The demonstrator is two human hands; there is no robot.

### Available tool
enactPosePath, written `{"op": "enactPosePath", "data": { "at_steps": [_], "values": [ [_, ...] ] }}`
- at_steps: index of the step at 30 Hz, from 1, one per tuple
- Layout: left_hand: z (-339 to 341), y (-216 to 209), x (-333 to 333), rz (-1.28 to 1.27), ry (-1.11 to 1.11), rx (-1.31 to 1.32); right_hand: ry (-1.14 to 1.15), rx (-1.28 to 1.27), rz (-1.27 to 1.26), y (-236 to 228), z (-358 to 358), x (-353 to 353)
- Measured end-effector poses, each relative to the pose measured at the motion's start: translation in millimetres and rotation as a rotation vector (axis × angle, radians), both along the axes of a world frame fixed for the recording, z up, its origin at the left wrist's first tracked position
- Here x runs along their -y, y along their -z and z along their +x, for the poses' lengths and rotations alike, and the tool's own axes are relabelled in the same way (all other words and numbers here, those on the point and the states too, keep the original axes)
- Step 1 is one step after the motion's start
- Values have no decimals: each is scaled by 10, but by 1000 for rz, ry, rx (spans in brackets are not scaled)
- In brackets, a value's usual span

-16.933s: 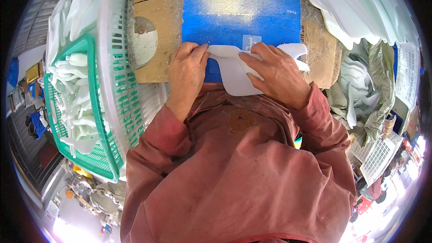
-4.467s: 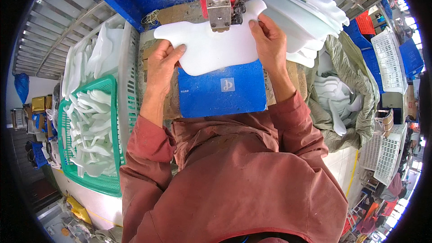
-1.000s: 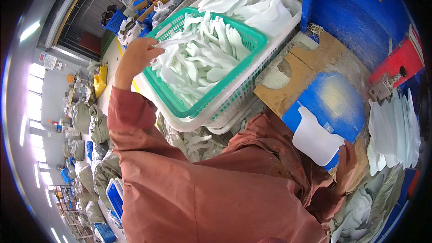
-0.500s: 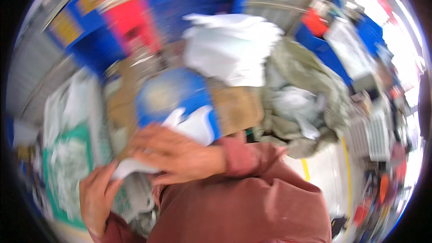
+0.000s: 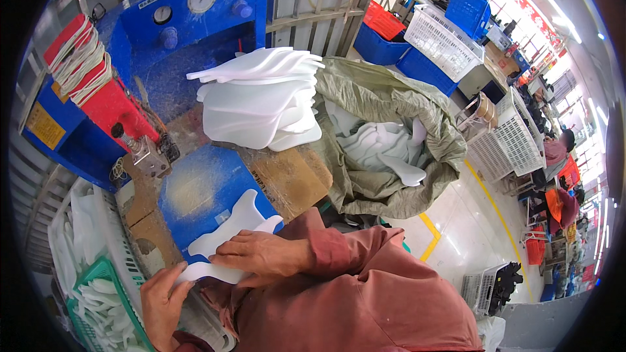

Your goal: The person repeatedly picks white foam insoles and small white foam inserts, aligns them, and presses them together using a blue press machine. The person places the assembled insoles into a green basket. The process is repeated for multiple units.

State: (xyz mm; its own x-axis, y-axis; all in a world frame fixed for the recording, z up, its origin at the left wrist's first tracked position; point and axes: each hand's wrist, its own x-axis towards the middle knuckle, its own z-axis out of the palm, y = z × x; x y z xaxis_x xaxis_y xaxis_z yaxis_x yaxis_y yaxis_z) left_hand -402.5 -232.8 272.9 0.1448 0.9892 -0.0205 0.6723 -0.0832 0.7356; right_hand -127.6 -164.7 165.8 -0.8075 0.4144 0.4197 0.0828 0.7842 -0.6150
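A thin white curved piece (image 5: 212, 271), smooth like foam or plastic, is held between both hands low in the view. My left hand (image 5: 163, 300) pinches its left end between thumb and fingers. From the right, my right hand (image 5: 266, 253) grips the same piece near its other end. Just beyond my right hand, another white wavy-edged piece (image 5: 225, 229) lies on a blue sheet (image 5: 199, 189) dusted with pale powder. A tall stack of similar white pieces (image 5: 261, 107) rests on the bench at the back. The undersides of both hands are hidden.
At right, a green-grey woven sack (image 5: 381, 199) holds several white pieces. On the left stand a red machine arm (image 5: 124, 104) wound with cord and a blue gauge panel (image 5: 195, 10). A green basket (image 5: 114, 274) of white pieces sits lower left. White crates (image 5: 450, 39) stand farther right.
The view has swung and sharpened, so the bench things sit further left and lower. Both hands keep hold of the white piece and have shifted slightly down and right in the picture.
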Motion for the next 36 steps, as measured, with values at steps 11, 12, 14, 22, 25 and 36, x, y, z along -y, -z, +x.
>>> {"op": "enactPosePath", "data": {
  "at_steps": [11,12,14,22,25,36],
  "values": [
    [-105,300,-102,-50,10,72,-14,15,-50,25,37,-51],
    [-107,310,-115,-51,12,88,-17,5,-45,23,42,-48],
    [-106,329,-135,-71,15,89,-6,54,-64,29,52,-39],
    [-28,410,-152,-76,60,56,21,13,-52,138,139,-5],
    [51,420,-154,-134,34,48,9,33,-68,164,207,13],
    [497,533,-302,-395,-16,57,71,-69,-174,298,880,165]
  ]
}}
